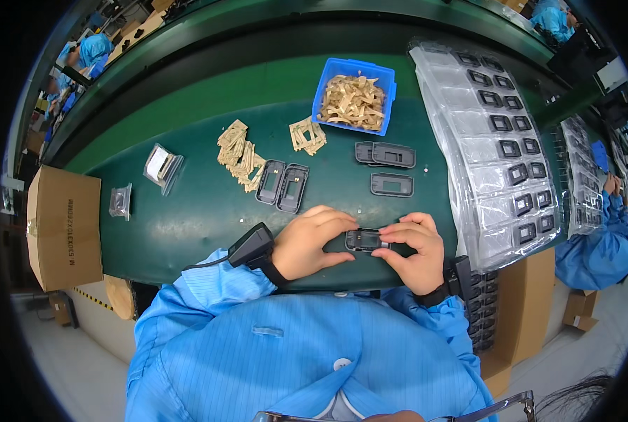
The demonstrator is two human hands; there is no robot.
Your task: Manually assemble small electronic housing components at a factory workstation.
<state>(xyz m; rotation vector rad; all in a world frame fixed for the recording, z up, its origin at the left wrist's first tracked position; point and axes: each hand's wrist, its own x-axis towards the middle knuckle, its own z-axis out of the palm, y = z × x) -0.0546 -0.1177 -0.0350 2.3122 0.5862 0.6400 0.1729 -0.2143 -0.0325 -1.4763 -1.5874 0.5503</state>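
A small dark plastic housing (357,240) with a rectangular window lies level between my hands at the table's near edge. My left hand (314,243) curves round its left end, the fingertips at the far edge and the thumb by the near corner. At the right end, my right hand (416,252) grips the housing between fingers and thumb. A small greyish spot shows under the right fingers, too covered to make out. Beyond them lie more dark housings: a pair (283,186) left of centre, a single one (392,185) and a stacked group (386,154) to the right.
Tan frame-shaped pieces (238,152) lie piled on the green table (194,232), with a smaller pile (307,136) nearby. A blue bin (356,129) holds tan strips. Clear plastic trays (444,119) with dark frames stand right. Bagged parts (163,167) and a cardboard box (67,228) sit left.
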